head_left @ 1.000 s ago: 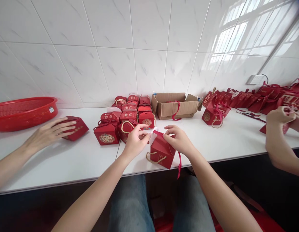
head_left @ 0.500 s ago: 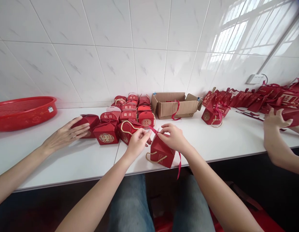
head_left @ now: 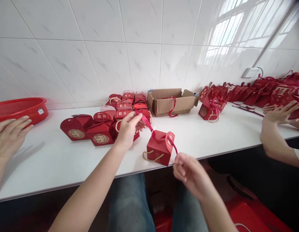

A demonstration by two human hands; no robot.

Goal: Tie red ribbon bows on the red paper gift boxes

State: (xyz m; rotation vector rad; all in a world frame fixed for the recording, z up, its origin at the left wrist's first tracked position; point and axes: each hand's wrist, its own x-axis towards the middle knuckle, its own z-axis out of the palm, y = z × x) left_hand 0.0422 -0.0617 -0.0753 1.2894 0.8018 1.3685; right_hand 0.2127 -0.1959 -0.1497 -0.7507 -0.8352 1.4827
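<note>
And it's the L hand (head_left: 128, 129), thumb & fingertips pinching the red ribbon (head_left: 146, 121), blocking part of the box cluster (head_left: 122, 113) behind! R hand (head_left: 189, 169), slightly blurred, fingers curled tight, grips the ribbon's other stretch by the table's front edge; that end vanishes inside the fist. Between them the red gift box (head_left: 156, 146) stands upright on the white tabletop (head_left: 67, 161), ribbon running across its top & thru the rounded flap (head_left: 170, 141). Small white bit near the ribbon: too tiny to ID. Far L, a co-worker's hand (head_left: 9, 137), cut off by the frame, overlaps the red plastic basin (head_left: 25, 111), also cropped; can't tell if they touch. Far R, another co-worker's hand (head_left: 281, 114) is up against the red boxes (head_left: 282, 90), contact unclear.

Textures: smooth folded card, twisted tan rope handle (head_left: 153, 158) looping out front, flat satiny ribbon. Behind, a brown corrugated carton (head_left: 173, 108), contents mostly hidden, w/ a ribbon strip (head_left: 173, 106) over its front wall. Glossy veined tiles (head_left: 103, 61) in back.
</note>
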